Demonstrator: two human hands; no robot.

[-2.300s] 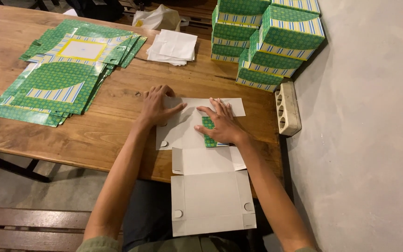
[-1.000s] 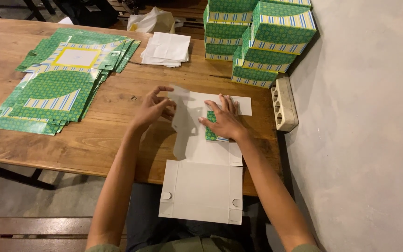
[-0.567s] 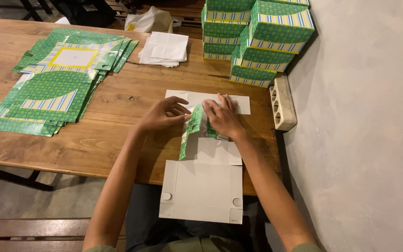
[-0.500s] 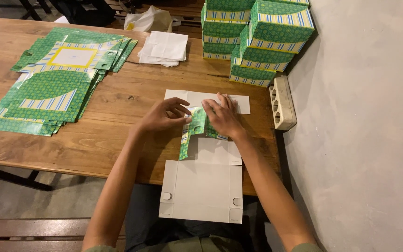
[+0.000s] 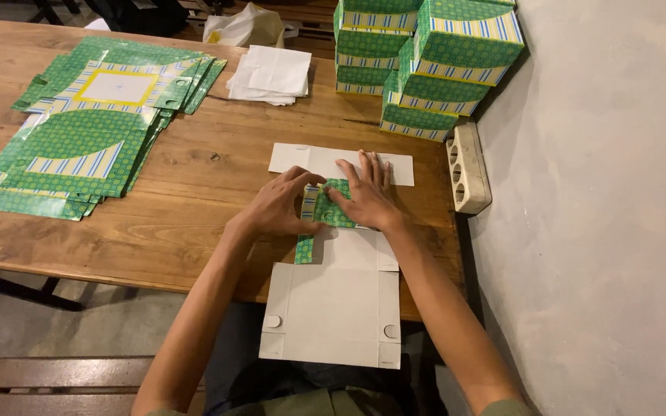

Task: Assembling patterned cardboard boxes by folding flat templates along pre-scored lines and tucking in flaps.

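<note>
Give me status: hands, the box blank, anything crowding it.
Left hand and right hand both pressing folded green flap on the white box blank. Blank overhangs table edge. Power strip nearby right, not touching.

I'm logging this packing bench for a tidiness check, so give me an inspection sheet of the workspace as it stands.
Surface: wooden table, planks bare around the work.
Job's things: flat box blank, white side up, overhanging the near edge; a green patterned flap folded over on it.
Clutter: stack of flat green blanks at far left; white paper sheets; stacked finished green boxes against the wall; a crumpled bag behind.
Hands: left hand and right hand both press flat on the folded flap.
Cables: beige power strip at the table's right edge; no cord seen.
Surroundings: plain grey wall on the right, wooden bench below.
</note>
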